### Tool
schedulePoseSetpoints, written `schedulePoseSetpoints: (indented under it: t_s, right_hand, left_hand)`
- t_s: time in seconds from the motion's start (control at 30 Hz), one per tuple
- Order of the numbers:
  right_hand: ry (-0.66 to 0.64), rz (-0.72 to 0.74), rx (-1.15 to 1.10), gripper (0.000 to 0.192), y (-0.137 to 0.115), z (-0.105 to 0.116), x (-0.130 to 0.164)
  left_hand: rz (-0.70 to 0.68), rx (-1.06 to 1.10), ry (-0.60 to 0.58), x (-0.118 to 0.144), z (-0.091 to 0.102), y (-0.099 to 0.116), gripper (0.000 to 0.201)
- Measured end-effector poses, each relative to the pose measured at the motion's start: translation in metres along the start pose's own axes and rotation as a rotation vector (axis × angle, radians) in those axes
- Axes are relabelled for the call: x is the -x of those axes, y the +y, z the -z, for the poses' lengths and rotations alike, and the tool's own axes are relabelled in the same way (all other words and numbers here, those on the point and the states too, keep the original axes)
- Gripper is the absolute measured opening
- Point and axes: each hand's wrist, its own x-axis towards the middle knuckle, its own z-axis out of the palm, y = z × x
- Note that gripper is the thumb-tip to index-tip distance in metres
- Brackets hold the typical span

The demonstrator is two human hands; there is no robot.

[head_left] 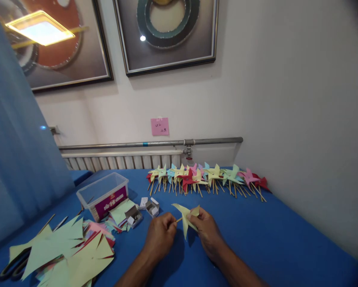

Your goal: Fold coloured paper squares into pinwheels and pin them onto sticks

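Observation:
In front of me, a pale yellow paper pinwheel (pixel 185 219) is held up between my two hands. My right hand (pixel 207 229) pinches its paper blades near the middle with thumb and fingers. Closed around a thin wooden stick (pixel 179 219) is my left hand (pixel 162 235), just left of the blades. The stick runs from my left fingers to the pinwheel; its far end is hidden behind the paper. Little open boxes (pixel 152 207) with small contents stand beyond my left hand.
Many finished pinwheels (pixel 187 179) lie along the table's back edge. At left are a clear plastic tub (pixel 105 189), cut paper sheets (pixel 86 259) and black-handled scissors (pixel 14 265). A blue curtain (pixel 20 139) hangs at left; a wall stands at right.

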Motion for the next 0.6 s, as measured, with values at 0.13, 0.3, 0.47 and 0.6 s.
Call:
schedulePoseSetpoints:
  t_s: [0.13, 0.3, 0.47, 0.6]
  right_hand:
    - [-0.003, -0.016, -0.022, 0.033, -0.0035, -0.0003, 0.0015]
    - [-0.002, -0.024, -0.018, 0.034, -0.0044, -0.0005, 0.0011]
    - [0.017, -0.022, -0.004, 0.031, -0.0067, -0.0014, 0.0009]
    - [0.017, -0.029, -0.002, 0.028, -0.0099, -0.0019, 0.0028]
  left_hand:
    - [0.003, 0.013, 0.006, 0.0002, -0.0008, 0.0014, 0.017]
    - [0.006, -0.008, 0.013, 0.0013, -0.0012, 0.0031, 0.017]
    - [-0.012, 0.007, 0.014, 0.0019, -0.0018, 0.0030, 0.018]
    - [-0.005, 0.007, 0.019, 0.0021, -0.0019, 0.0038, 0.018]
